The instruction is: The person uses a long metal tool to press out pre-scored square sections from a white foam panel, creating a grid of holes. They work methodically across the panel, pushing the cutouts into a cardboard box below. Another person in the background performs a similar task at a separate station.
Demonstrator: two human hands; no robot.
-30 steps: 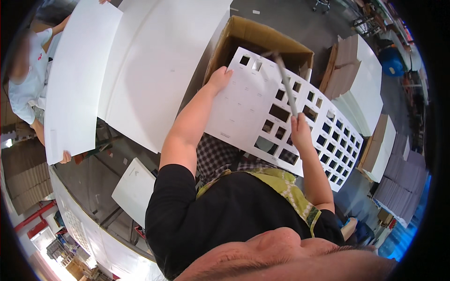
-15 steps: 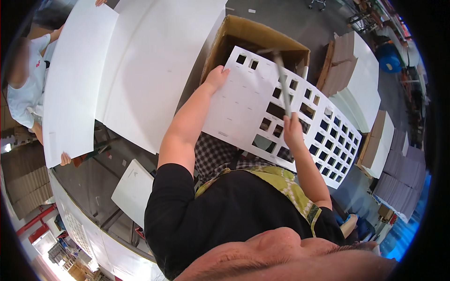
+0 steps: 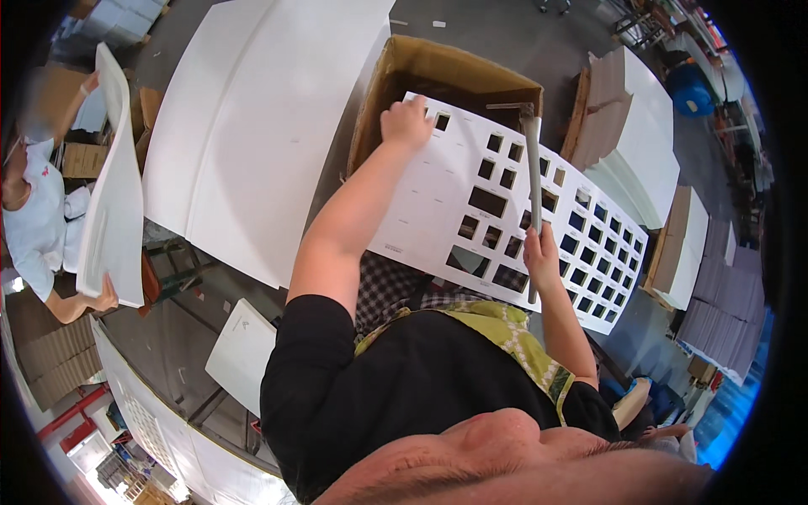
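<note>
A large white board (image 3: 438, 189) with rows of rectangular cutouts lies slanted before me, over a brown cardboard box (image 3: 463, 63) and my checked lap. My left hand (image 3: 407, 124) is at its upper left corner, fingers bent over the corner cutout; the fingertips are partly hidden. My right hand (image 3: 543, 257) is closed around the handle of a hammer (image 3: 534, 168) with a long grey handle and a narrow head. The hammer stands over the board's middle cutouts, its head near the box's right wall. Dark openings show through many cutouts.
To the left are large white sheets (image 3: 244, 143) on a table. Beyond them a co-worker (image 3: 42, 210) holds a curved white sheet (image 3: 114, 194). On the right stand stacks of board (image 3: 627, 126) and more stacked sheets (image 3: 720, 303). A white panel (image 3: 244, 349) lies lower left.
My left hand has moved from the board's left edge onto its upper corner. The hammer has swung more upright and slightly right. The co-worker's sheet has shifted left and curved.
</note>
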